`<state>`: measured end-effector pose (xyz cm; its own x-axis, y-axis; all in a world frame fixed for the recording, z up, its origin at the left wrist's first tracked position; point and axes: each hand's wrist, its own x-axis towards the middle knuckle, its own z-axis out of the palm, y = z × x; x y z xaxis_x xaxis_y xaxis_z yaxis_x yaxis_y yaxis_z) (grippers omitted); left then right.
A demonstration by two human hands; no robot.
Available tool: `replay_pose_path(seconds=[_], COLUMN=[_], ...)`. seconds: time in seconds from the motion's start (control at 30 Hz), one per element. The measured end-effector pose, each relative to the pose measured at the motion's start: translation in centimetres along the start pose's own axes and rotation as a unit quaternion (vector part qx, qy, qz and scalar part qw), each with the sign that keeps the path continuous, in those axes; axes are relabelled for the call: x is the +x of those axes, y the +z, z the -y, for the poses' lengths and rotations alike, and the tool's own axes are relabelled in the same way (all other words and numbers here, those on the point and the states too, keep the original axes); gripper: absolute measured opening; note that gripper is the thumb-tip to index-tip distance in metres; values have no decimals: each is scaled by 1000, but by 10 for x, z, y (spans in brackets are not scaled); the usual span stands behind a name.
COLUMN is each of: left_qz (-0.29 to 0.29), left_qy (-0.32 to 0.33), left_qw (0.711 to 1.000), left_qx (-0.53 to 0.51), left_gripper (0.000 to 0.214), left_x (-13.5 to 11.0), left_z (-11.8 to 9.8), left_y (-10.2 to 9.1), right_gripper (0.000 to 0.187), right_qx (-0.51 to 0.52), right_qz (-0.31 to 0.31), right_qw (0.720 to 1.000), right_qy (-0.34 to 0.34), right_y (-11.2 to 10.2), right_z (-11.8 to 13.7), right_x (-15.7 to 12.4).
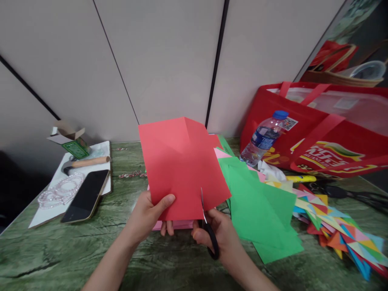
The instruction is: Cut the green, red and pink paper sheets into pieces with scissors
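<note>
A creased sheet of red paper (178, 161) is held up off the table. My left hand (151, 214) grips its lower left edge, thumb on top and fingers underneath. Black-handled scissors (213, 238) are in my right hand (220, 232), with fingers through the handle. One blade shows on top of the paper near the lower right, and the sheet is cut into from its bottom edge there. The other blade is hidden beneath. Pink paper (178, 224) lies under the red sheet, and green sheets (260, 202) are fanned out to the right.
At left, a phone (86, 196), beads (62, 190), a hammer (87, 162) and a small green box (75, 146) sit on or by a white board. Folded colored paper pieces (342, 230), a water bottle (263, 137) and a red bag (327, 125) occupy the right. A wall panel (169, 60) stands behind.
</note>
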<state>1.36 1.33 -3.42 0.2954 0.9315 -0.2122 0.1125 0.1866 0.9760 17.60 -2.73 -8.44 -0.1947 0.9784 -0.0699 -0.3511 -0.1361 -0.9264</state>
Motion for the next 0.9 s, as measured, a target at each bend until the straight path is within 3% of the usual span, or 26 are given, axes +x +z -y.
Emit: replay_pose_path(seconds=[0.43, 0.9], left_qz=[-1, 0], left_qy=[-4, -1], left_qw=[1000, 1000], left_qx=[-4, -13], left_gripper=[36, 35], left_x=[-1, -1], left_z=[0, 0], left_y=[0, 1], right_gripper=[40, 38], right_qx=[13, -18], right_qz=[-28, -19], right_qw=[999, 999], right_qy=[29, 45], right_y=[4, 0], right_z=[1, -3], right_x=[0, -1])
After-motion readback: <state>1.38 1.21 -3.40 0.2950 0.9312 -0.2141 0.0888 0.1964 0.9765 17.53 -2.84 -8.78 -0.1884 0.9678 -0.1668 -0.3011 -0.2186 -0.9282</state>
